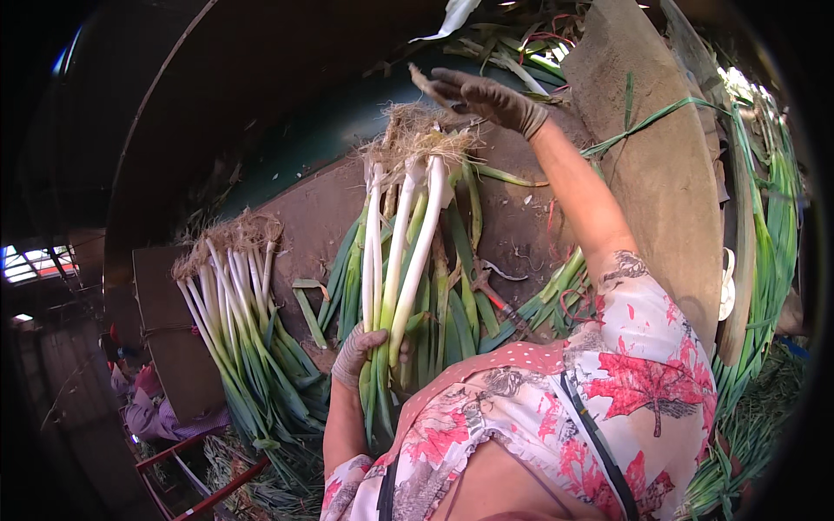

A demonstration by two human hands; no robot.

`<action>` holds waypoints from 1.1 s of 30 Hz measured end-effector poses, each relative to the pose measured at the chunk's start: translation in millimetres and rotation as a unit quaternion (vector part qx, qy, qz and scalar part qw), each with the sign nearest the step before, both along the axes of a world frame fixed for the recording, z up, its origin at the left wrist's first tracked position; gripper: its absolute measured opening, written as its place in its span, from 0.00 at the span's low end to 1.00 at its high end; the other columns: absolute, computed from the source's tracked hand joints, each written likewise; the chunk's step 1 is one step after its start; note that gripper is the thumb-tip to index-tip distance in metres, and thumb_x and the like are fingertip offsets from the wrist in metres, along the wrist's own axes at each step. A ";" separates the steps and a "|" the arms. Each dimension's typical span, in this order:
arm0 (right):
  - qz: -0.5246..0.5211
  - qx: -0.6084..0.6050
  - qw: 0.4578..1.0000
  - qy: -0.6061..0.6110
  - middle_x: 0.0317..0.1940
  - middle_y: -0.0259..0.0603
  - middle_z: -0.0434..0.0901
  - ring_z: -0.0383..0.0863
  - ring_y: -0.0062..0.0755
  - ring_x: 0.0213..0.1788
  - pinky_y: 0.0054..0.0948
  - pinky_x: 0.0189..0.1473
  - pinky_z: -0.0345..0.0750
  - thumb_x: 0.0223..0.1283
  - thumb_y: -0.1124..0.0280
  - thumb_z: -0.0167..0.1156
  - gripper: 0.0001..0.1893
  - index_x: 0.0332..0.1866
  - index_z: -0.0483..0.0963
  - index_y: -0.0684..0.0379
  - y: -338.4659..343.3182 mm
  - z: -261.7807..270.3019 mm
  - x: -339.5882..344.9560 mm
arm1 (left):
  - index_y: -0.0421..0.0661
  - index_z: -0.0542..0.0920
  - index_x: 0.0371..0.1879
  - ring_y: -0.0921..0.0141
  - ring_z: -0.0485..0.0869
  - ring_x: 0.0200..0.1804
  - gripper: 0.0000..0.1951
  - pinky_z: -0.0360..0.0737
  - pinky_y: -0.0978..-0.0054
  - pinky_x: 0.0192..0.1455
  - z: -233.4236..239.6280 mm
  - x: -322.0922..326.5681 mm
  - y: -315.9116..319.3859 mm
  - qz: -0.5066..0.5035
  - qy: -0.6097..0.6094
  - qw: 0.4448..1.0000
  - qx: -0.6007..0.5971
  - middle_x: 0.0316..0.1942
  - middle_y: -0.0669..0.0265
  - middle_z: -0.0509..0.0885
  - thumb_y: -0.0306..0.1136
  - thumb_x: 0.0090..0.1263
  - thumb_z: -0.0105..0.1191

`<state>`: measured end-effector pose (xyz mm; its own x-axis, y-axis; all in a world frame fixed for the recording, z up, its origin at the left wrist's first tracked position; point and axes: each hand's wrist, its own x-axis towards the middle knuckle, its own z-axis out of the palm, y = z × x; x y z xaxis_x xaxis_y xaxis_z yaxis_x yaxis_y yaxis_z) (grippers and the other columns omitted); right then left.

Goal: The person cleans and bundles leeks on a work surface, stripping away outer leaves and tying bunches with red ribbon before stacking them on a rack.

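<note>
My left hand (pixel 362 348), in a thin brown glove, grips several long green onions (pixel 401 247) around their green stems. Their white shanks point away from me, with roots at the far end. Beyond those roots my right hand (pixel 488 101), gloved too, is raised with its fingers extended. A strip of dry leaf (pixel 427 84) is beside its fingertips; whether the hand touches it I cannot tell. Under and beside the held stalks are loose green leaves (pixel 456 319) and more stalks. A pile of green onions with roots (pixel 244 293) rests on the left.
A brown board surface (pixel 515 221) carries a tool with a red part (pixel 496 299) and leaf scraps. A tan upright panel (pixel 645 130) is at the right, with bundled green onions (pixel 775 215) beyond it. At the lower left are a person in purple (pixel 153 413) and a red metal frame (pixel 221 488).
</note>
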<state>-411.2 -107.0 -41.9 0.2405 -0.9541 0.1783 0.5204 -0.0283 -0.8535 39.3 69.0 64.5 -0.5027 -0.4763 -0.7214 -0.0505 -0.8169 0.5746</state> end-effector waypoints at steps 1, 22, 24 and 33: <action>0.043 -0.058 0.997 -0.038 0.70 0.38 0.70 0.68 0.30 0.71 0.31 0.72 0.65 0.67 0.52 0.62 0.37 0.74 0.61 0.61 20.5 -6.9 37.8 | 0.38 0.77 0.48 0.61 0.83 0.27 0.26 0.79 0.66 0.33 4.2 -4.4 -0.5 0.002 0.031 0.999 0.023 0.28 0.54 0.83 0.43 0.57 0.67; -0.051 -0.242 0.599 0.761 0.34 0.46 0.85 0.84 0.54 0.38 0.44 0.39 0.80 0.59 0.64 0.59 0.10 0.46 0.79 0.48 -35.0 43.4 36.7 | 0.37 0.77 0.49 0.63 0.80 0.23 0.26 0.77 0.70 0.27 39.7 -20.5 6.5 0.080 0.039 0.995 0.046 0.26 0.55 0.82 0.41 0.58 0.68; -0.100 -0.204 0.556 0.799 0.34 0.46 0.85 0.85 0.53 0.39 0.44 0.40 0.80 0.58 0.65 0.58 0.11 0.46 0.80 0.49 -55.6 25.5 7.3 | 0.38 0.76 0.50 0.65 0.81 0.22 0.27 0.78 0.72 0.23 43.3 -20.9 10.8 0.047 0.003 0.998 0.029 0.26 0.56 0.82 0.43 0.57 0.68; -0.205 -0.015 0.534 0.820 0.67 0.53 0.71 0.70 0.49 0.69 0.43 0.70 0.68 0.47 0.36 0.69 0.49 0.71 0.66 0.55 -27.5 60.0 -37.3 | 0.37 0.79 0.45 0.69 0.83 0.26 0.22 0.82 0.73 0.30 20.9 0.6 23.1 0.002 -0.066 0.998 -0.020 0.28 0.60 0.83 0.42 0.60 0.65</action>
